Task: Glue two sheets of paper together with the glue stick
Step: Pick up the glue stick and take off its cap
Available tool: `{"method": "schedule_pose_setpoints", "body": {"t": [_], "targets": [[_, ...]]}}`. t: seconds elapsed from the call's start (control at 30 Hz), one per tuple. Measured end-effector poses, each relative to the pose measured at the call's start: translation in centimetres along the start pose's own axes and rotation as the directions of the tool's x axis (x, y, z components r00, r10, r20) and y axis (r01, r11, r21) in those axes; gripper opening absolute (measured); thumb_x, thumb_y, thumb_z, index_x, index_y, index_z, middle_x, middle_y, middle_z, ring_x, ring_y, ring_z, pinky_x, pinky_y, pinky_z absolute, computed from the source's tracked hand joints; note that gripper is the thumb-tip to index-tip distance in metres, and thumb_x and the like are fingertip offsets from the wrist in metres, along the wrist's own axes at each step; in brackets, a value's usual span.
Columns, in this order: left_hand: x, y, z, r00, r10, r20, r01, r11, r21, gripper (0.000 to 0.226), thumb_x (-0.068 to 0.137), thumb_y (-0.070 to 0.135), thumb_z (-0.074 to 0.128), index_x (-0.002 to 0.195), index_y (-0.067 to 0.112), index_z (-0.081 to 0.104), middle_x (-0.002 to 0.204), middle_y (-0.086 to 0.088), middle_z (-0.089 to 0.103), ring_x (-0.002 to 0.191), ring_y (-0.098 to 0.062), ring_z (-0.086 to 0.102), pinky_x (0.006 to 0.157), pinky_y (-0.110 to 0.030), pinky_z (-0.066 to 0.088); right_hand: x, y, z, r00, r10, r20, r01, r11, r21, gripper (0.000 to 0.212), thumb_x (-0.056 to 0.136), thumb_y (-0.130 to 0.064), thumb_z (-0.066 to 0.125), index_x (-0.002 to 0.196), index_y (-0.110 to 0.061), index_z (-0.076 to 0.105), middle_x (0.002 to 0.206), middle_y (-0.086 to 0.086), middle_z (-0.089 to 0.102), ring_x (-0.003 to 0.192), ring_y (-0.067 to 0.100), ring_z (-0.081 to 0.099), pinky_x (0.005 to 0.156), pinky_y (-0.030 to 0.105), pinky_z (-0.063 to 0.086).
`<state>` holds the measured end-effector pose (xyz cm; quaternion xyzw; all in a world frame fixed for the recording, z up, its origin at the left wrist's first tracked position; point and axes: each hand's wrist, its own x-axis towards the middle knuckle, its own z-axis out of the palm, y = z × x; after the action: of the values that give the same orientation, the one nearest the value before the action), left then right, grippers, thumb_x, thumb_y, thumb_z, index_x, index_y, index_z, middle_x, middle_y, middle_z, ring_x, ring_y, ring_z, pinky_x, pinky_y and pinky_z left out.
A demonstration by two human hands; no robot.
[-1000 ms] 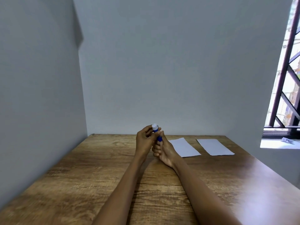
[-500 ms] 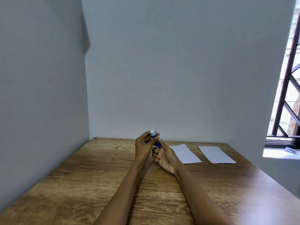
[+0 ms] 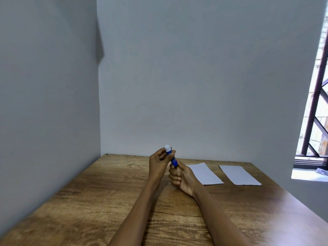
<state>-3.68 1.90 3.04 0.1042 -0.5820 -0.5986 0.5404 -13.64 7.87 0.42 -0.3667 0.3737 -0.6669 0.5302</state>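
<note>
A blue glue stick (image 3: 173, 160) with a white cap stands tilted above the middle of the wooden table (image 3: 99, 196). My right hand (image 3: 181, 176) is closed round its lower body. The fingers of my left hand (image 3: 158, 163) pinch the capped upper end. Two white sheets of paper lie flat side by side at the back right: the nearer sheet (image 3: 204, 174) just right of my right hand, the other sheet (image 3: 238, 174) further right. Both sheets are apart from each other and from my hands.
Grey walls close the table on the left and at the back. A barred window (image 3: 317, 107) with a pale sill (image 3: 308, 174) is at the right, beyond the table's right edge.
The view has tilted a little, so the hands sit lower in the frame. Both hands stay on the glue stick in nearly the same grip.
</note>
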Motion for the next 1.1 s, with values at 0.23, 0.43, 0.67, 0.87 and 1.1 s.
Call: {"method": "schedule_pose_setpoints", "body": {"t": [0.23,0.43,0.67,0.87,1.1], "targets": [[0.2,-0.2,-0.7,0.998,-0.004,-0.058,0.005,1.0,0.015,0.015,0.079,0.006,0.072,0.093,0.011,0.069,0.091,-0.004,0.073,0.084,-0.003,0.069,0.068,-0.011,0.052,0.5,0.7,0.4,1.0,-0.003,-0.021,0.003,1.0,0.017,0.034,0.1,-0.041,0.033,0.091,-0.013,0.05,0.053,-0.004,0.037,0.041,0.006,0.028,0.039,0.019,0.024],[0.2,-0.2,0.1,1.0,-0.014,0.017,0.013,1.0,0.028,0.014,0.08,0.006,0.071,0.09,0.014,0.069,0.09,-0.001,0.073,0.085,-0.004,0.07,0.069,-0.01,0.051,0.3,0.2,0.7,0.993,-0.006,-0.12,-0.001,0.998,-0.057,0.049,0.099,-0.05,0.029,0.071,-0.015,0.049,0.048,-0.003,0.034,0.037,0.008,0.026,0.037,0.02,0.022],[0.2,-0.2,-0.5,0.999,-0.024,-0.025,0.025,0.997,0.067,0.016,0.08,0.006,0.071,0.095,0.009,0.07,0.092,-0.007,0.072,0.085,-0.006,0.069,0.069,-0.01,0.051,-0.1,0.0,1.0,0.997,0.041,-0.064,-0.044,0.998,-0.048,0.047,0.1,-0.046,0.031,0.067,-0.014,0.044,0.045,-0.005,0.029,0.035,0.006,0.023,0.035,0.019,0.018],[-0.1,-0.9,-0.6,0.999,-0.017,-0.03,0.024,0.97,0.243,0.017,0.084,0.009,0.068,0.1,0.014,0.068,0.095,-0.004,0.071,0.093,-0.012,0.067,0.081,-0.024,0.053,0.8,1.3,1.7,0.898,-0.269,-0.349,0.052,0.851,-0.523,0.033,0.1,-0.034,0.035,0.091,-0.012,0.058,0.072,0.001,0.058,0.059,0.013,0.054,0.053,0.022,0.043],[-0.8,-2.2,-1.6,0.996,-0.014,-0.085,0.056,0.855,0.515,0.021,0.083,0.01,0.067,0.103,0.006,0.065,0.103,-0.005,0.065,0.091,-0.021,0.061,0.072,-0.023,0.044,1.2,2.1,1.2,0.858,-0.496,-0.134,0.062,0.359,-0.931,0.022,0.087,-0.02,0.048,0.106,-0.021,0.058,0.093,-0.006,0.065,0.081,0.008,0.059,0.066,0.024,0.042]]}}
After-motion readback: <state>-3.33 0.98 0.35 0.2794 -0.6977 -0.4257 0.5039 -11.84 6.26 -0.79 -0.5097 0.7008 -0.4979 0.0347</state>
